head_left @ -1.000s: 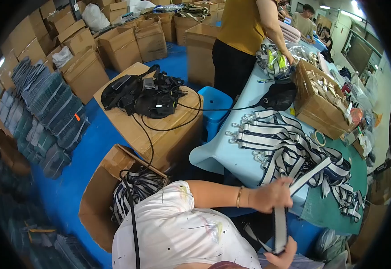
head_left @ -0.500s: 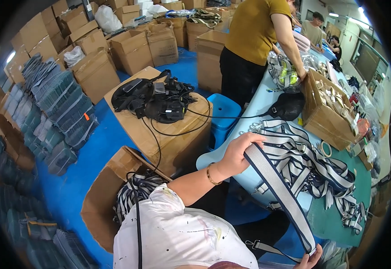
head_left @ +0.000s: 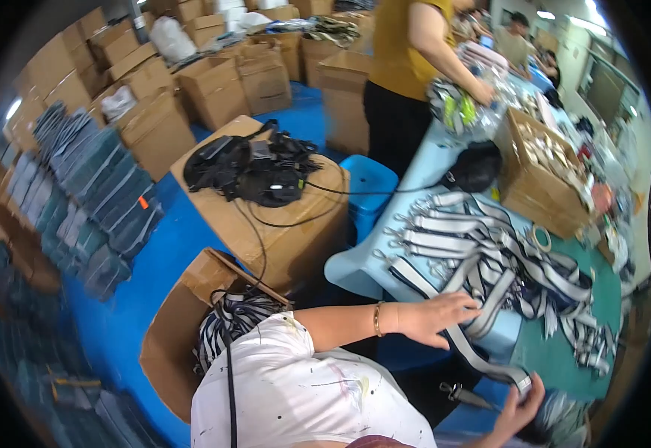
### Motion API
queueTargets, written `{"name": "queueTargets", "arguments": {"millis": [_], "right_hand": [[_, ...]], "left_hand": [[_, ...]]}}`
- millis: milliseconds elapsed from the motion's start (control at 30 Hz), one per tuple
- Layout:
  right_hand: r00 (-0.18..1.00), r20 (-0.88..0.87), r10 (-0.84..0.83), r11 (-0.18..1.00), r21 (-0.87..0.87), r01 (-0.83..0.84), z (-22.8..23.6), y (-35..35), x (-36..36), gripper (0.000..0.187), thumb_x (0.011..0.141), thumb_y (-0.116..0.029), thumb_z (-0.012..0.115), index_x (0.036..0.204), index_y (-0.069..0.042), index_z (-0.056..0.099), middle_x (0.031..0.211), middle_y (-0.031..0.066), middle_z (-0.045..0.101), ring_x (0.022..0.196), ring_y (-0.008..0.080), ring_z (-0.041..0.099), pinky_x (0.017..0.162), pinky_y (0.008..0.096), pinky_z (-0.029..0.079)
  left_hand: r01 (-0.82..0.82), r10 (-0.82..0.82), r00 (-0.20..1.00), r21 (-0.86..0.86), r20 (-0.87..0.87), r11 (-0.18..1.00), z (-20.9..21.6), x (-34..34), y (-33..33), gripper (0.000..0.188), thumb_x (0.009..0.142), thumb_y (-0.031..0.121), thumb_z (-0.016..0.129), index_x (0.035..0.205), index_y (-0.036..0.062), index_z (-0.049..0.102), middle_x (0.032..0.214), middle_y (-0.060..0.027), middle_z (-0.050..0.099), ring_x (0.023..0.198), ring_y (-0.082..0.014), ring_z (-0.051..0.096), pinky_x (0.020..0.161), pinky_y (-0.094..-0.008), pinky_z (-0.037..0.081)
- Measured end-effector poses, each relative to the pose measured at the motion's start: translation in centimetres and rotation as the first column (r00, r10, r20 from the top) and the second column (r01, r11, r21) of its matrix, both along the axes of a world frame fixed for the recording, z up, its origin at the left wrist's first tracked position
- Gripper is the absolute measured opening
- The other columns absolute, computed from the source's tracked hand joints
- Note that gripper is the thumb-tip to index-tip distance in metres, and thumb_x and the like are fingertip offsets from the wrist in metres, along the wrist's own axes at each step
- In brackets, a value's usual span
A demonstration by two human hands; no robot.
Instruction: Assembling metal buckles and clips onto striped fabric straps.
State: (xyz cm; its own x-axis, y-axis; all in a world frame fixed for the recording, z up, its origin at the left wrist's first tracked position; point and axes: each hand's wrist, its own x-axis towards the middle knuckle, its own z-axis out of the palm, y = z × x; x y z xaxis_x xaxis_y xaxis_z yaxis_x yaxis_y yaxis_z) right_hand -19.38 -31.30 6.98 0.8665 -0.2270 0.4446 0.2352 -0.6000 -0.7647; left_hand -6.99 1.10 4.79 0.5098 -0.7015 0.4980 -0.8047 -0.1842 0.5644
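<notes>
My left hand (head_left: 433,317) is over the near table edge, fingers stretched out and apart, against a grey-white webbing strap (head_left: 468,352) with dark blue edges. That strap runs from the table down to my right hand (head_left: 521,411), whose fingers are closed around it by a metal buckle (head_left: 523,384). A metal snap hook (head_left: 456,392) on a short strap end hangs near my right hand. Beyond my left hand, similar straps (head_left: 445,224) lie side by side with hooks at their left ends. A tangled strap pile (head_left: 556,282) spreads to their right.
A carton of straps (head_left: 542,190) and a black pouch (head_left: 473,168) stand on the table. Left are a blue stool (head_left: 368,194), a carton (head_left: 288,239) bearing black gear with cables, and an open strap-filled box (head_left: 168,351). A co-worker (head_left: 407,67) works at the far side.
My left hand has let go of the strap's upper part and come down toward my right hand. The strap's far end now lies on the table beside the others.
</notes>
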Motion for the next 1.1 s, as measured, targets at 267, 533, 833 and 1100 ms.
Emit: {"name": "queueTargets", "arguments": {"millis": [267,533,833,1100], "right_hand": [[0.936,-0.072,0.344,0.884,0.361,-0.297,-1.7,11.1,5.0,0.049,0.071,-0.015,0.075,0.113,0.002,0.056,0.105,0.0109,0.06,0.098,0.0191,0.059,0.087,0.0305,0.046],[0.959,0.071,0.274,0.959,0.053,-0.278,-1.4,9.2,4.5,0.055,0.063,-0.018,0.082,0.111,-0.005,0.059,0.098,0.0089,0.064,0.083,0.0231,0.062,0.069,0.0292,0.05],[0.945,0.143,0.295,0.923,-0.298,-0.243,2.1,9.3,4.0,0.05,0.057,-0.022,0.083,0.101,-0.008,0.063,0.092,0.0051,0.064,0.072,0.0216,0.059,0.06,0.03,0.049],[0.836,0.08,0.543,0.836,0.037,-0.547,0.1,9.0,3.3,0.049,0.059,-0.021,0.083,0.101,-0.006,0.062,0.093,0.008,0.062,0.082,0.0235,0.058,0.07,0.0317,0.047]], "left_hand": [[-0.001,-0.057,0.903,-0.134,-0.425,0.991,0.1,-1.7,-4.0,0.071,0.079,0.025,0.071,0.136,0.0013,0.037,0.13,-0.0185,0.049,0.117,-0.0288,0.052,0.095,-0.0351,0.043],[-0.001,-0.071,0.856,-0.139,-0.512,0.99,-0.6,-1.3,-3.4,0.044,0.071,0.009,0.077,0.109,0.004,0.057,0.106,-0.0072,0.054,0.096,-0.0181,0.056,0.081,-0.0281,0.048],[0.075,-0.177,0.774,-0.19,-0.608,0.979,-1.1,-2.4,-1.7,0.05,0.066,0.013,0.082,0.102,0.005,0.049,0.096,-0.0061,0.052,0.083,-0.0142,0.052,0.072,-0.0253,0.044],[0.144,-0.383,0.274,-0.356,-0.882,0.923,-2.1,-2.9,-1.0,0.015,0.091,0.004,0.057,0.104,-0.0004,0.058,0.088,0.0013,0.056,0.076,-0.0034,0.05,0.066,-0.0173,0.042]]}}
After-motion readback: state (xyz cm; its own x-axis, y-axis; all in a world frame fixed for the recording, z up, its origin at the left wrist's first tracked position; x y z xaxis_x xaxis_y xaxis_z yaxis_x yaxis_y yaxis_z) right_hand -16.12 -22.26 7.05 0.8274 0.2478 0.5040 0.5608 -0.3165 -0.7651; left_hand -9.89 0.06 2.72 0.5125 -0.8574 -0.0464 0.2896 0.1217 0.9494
